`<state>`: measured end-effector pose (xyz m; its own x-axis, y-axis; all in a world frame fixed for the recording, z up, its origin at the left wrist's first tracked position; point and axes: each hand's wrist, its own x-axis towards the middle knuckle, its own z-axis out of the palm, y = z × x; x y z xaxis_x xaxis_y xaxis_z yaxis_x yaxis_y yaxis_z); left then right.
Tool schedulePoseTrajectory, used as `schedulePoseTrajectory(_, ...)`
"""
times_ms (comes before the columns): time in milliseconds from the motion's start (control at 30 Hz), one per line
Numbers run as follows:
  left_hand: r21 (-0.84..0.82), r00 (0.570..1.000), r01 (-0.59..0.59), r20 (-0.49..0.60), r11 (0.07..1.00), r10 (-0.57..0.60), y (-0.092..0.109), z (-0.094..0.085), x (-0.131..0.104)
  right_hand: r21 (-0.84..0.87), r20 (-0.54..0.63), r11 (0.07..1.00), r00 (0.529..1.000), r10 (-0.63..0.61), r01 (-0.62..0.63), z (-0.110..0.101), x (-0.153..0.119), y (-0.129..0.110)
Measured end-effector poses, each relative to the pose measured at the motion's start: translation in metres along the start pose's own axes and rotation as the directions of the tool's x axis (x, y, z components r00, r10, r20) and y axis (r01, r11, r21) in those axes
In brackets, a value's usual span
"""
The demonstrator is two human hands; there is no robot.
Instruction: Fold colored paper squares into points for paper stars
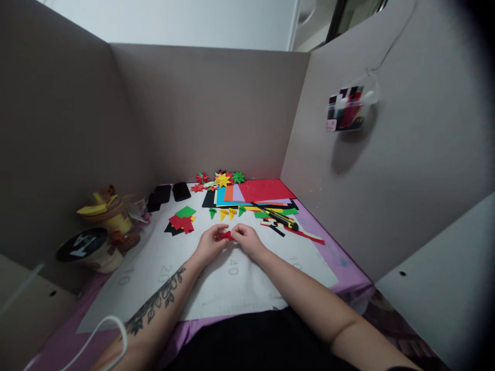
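Observation:
A small piece of red paper (226, 235) is held between my two hands above the middle of the white sheet. My left hand (212, 242) has its fingers curled round the left side of the paper. On the right side, my right hand (245, 239) pinches it. Just beyond the hands, folded green (212, 213) and yellow (223, 214) paper pieces stand in a row. To the left lie loose squares in green (185, 212), red and black. Folded paper stars, one of them yellow (223, 179), sit at the back.
Coloured sheets (263, 190) are stacked at the back right, with a cutter (284, 220) and paper strips (309, 237) before them. Black phone-like objects (181, 191) lie back left. Pots (112, 219) line the left edge. Partition walls enclose the table.

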<state>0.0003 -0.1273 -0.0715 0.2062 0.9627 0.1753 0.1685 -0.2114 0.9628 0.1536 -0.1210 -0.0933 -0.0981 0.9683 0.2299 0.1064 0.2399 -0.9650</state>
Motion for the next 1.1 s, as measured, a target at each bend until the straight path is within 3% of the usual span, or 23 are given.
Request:
schedulePoseTrajectory(267, -0.077, 0.999, 0.013, 0.039, 0.997, -0.010, 0.002, 0.001, -0.002, -0.038, 0.001, 0.999, 1.000, -0.015, 0.015, 0.000, -0.002, -0.004)
schedulePoseTrajectory(500, -0.105, 0.994, 0.053, -0.088, 0.993, -0.063, 0.000, -0.003, 0.002, -0.087, 0.036, 0.995, 0.999, -0.038, 0.041, 0.003, -0.005, -0.006)
schedulePoseTrajectory(767, -0.148, 0.969, 0.058, -0.228, 0.987, -0.091, -0.001, -0.013, 0.006, -0.086, -0.023, 0.995, 0.998, -0.052, 0.050, -0.006, -0.001, -0.007)
schedulePoseTrajectory(900, -0.138, 0.977, 0.074, -0.187, 0.988, -0.099, 0.001, -0.012, 0.006, -0.114, -0.062, 0.991, 0.995, -0.080, 0.073, -0.006, -0.001, -0.011)
schedulePoseTrajectory(1100, -0.152, 0.997, 0.058, -0.049, 0.987, -0.066, 0.003, -0.004, 0.001, -0.165, -0.003, 0.980, 0.994, -0.109, 0.107, 0.004, -0.004, -0.010)
